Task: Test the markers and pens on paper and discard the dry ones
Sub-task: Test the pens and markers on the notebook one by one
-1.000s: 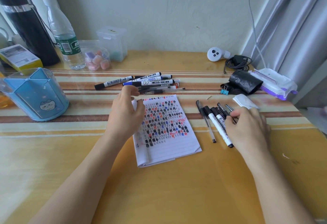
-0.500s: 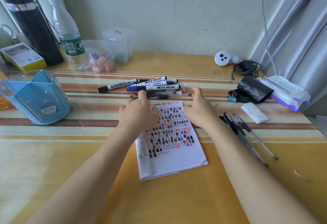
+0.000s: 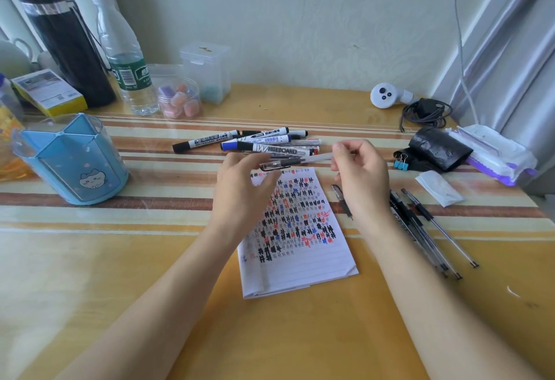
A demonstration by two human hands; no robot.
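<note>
A clear-barrelled pen (image 3: 295, 161) with a black cap is held level just above the top edge of the paper. My left hand (image 3: 243, 190) pinches its cap end, and my right hand (image 3: 362, 175) grips the barrel end. The lined paper (image 3: 312, 262) lies under both hands and is covered in black, blue and red test marks. A pile of whiteboard markers and pens (image 3: 258, 141) lies just beyond the paper. Several black pens (image 3: 420, 223) lie to the right of my right forearm. One more pen (image 3: 341, 196) shows partly under my right hand.
A blue pen holder (image 3: 72, 157) stands at the left. Along the back are a black flask (image 3: 60, 40), a water bottle (image 3: 126, 58), an eraser jar (image 3: 178, 100) and a clear box (image 3: 207, 70). At right lie a black bag roll (image 3: 435, 147), a wipes pack (image 3: 492, 151), binder clips (image 3: 401, 163) and a tissue (image 3: 440, 187).
My right hand left the pens on the right and went to the pile. Both hands have taken a pen from the pile and lifted it over the paper's top edge.
</note>
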